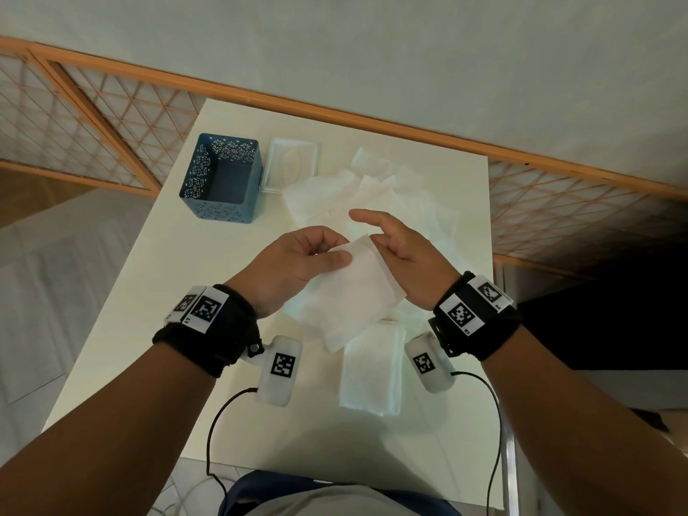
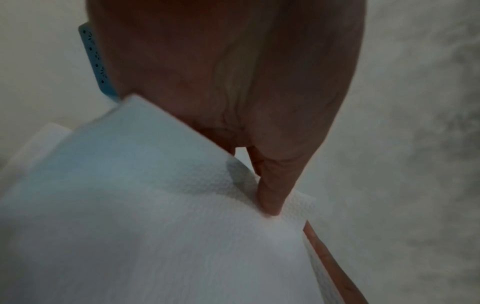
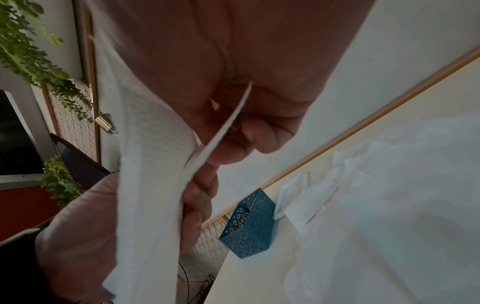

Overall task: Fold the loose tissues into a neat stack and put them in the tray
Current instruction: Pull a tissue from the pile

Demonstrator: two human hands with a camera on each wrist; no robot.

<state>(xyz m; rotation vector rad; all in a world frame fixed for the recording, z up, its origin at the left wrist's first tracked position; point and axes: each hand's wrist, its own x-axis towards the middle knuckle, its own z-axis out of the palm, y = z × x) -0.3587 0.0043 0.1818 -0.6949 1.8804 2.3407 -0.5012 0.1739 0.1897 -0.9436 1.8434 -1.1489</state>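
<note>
Tissue [image 1: 353, 288]: left hand [image 1: 298, 262] pinching top corner, right hand [image 1: 402, 251] loosely spread alongside; align edges squarely, then crease

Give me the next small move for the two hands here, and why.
Probably lower the folded white tissue onto the small white folded stack near the table's front edge. The left hand pinches its top corner, the right hand steadies its edge with straight fingers, and the stack lies just below. The blue perforated metal tray holds nothing yet.
</note>
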